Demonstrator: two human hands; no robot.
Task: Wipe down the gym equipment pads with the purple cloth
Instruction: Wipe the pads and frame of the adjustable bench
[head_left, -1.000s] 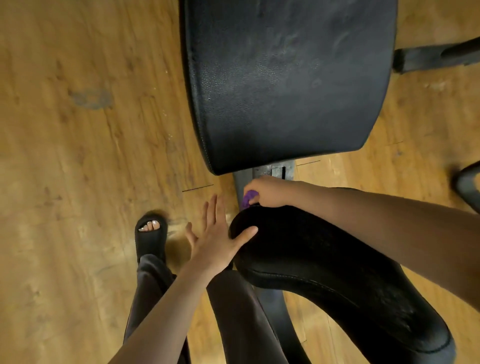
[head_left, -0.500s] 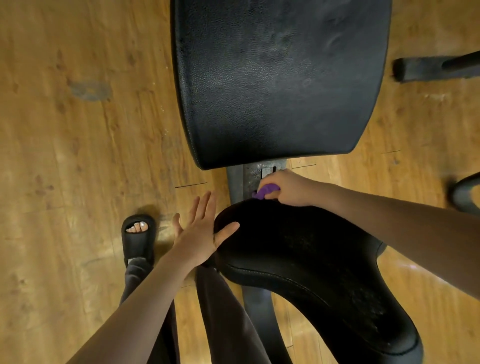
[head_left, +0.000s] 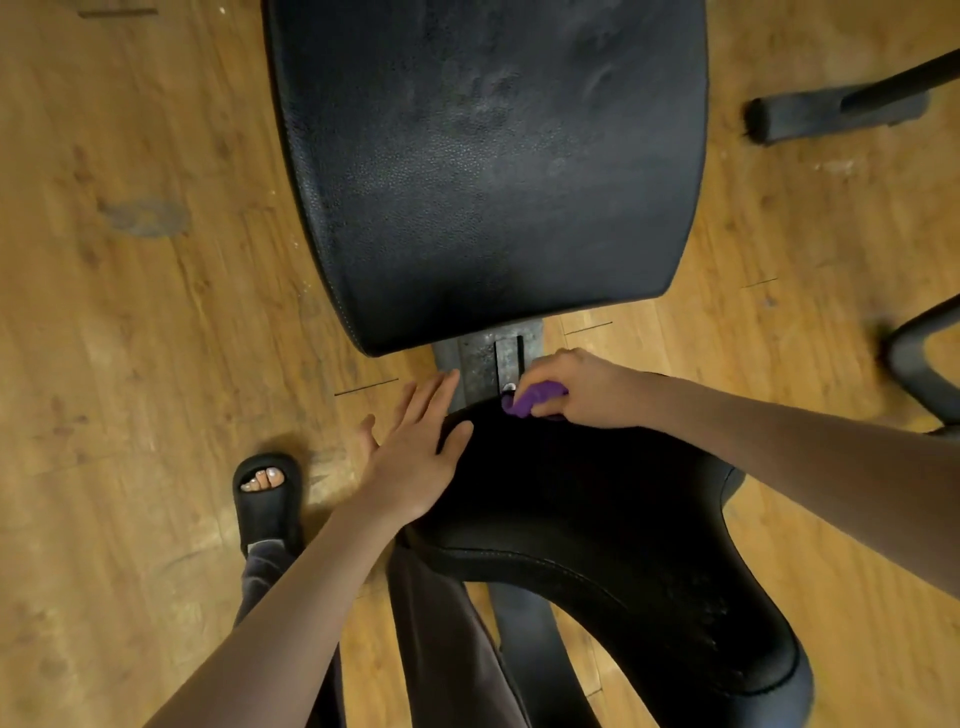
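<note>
Right hand (head_left: 582, 387) grips bunched purple cloth (head_left: 530, 399), fingers curled round it, at 12 o'clock edge of curved black vinyl near pad (head_left: 597, 519). Left hand (head_left: 415, 447) flat, fingers straight, thumb resting on same pad's 10 o'clock edge. Unwiped bulk of pad runs toward 5 o'clock from cloth. Large black textured upper pad (head_left: 488, 166) at 12 o'clock, past grey metal bracket (head_left: 483, 358). Right hand nearer both.
</note>
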